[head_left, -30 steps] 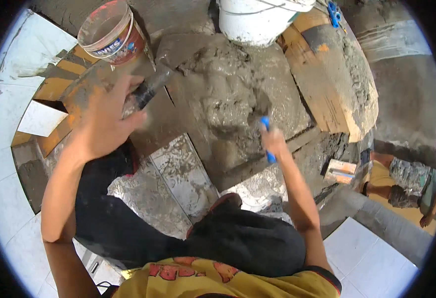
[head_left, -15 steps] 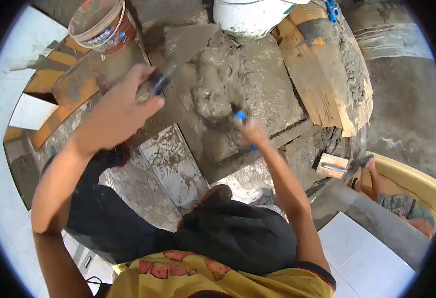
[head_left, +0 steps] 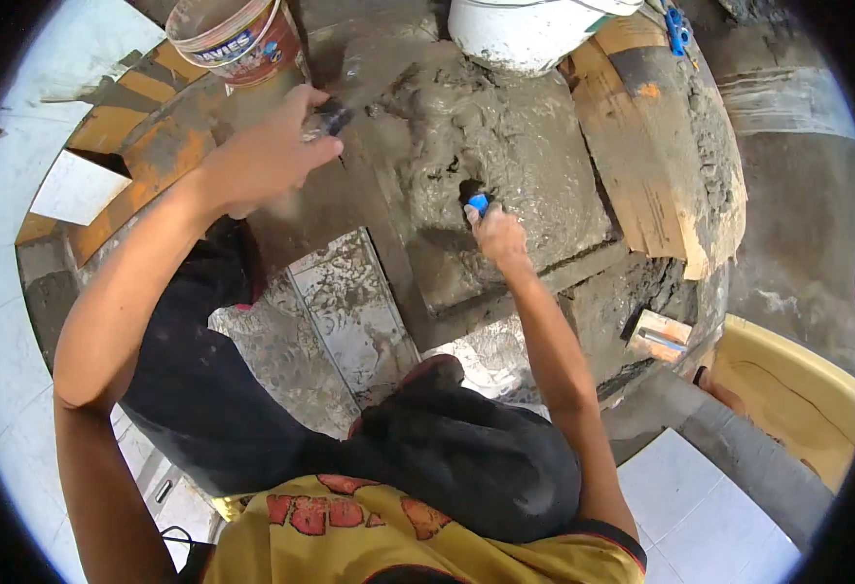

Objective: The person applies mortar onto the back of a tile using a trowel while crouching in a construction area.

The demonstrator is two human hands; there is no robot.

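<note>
My left hand (head_left: 276, 156) holds a dark-handled tool (head_left: 332, 115), its blurred end over the upper left of a square slab (head_left: 568, 175) spread with wet grey mortar (head_left: 486, 127). My right hand (head_left: 495, 229) grips a blue-handled tool (head_left: 478, 202), whose dark working end sits down in the mortar near the middle of the slab. Beyond the slab stand a white bucket (head_left: 520, 29) and, at upper left, a smeared red bucket (head_left: 267, 60).
Torn cardboard (head_left: 622, 165) and a wooden-backed float (head_left: 656, 333) lie rightward. Muddy white boards (head_left: 349, 311) are below, white tiles (head_left: 87, 185) left and lower right (head_left: 671, 477). Another person's leg (head_left: 719, 389) shows by a yellow tub (head_left: 787, 380); a blue object (head_left: 678, 29) lies far back.
Both my hands have moved away from my body, the left rightward and the right leftward within the mortar. The other person at right has mostly dropped from view, leaving more yellow tub showing.
</note>
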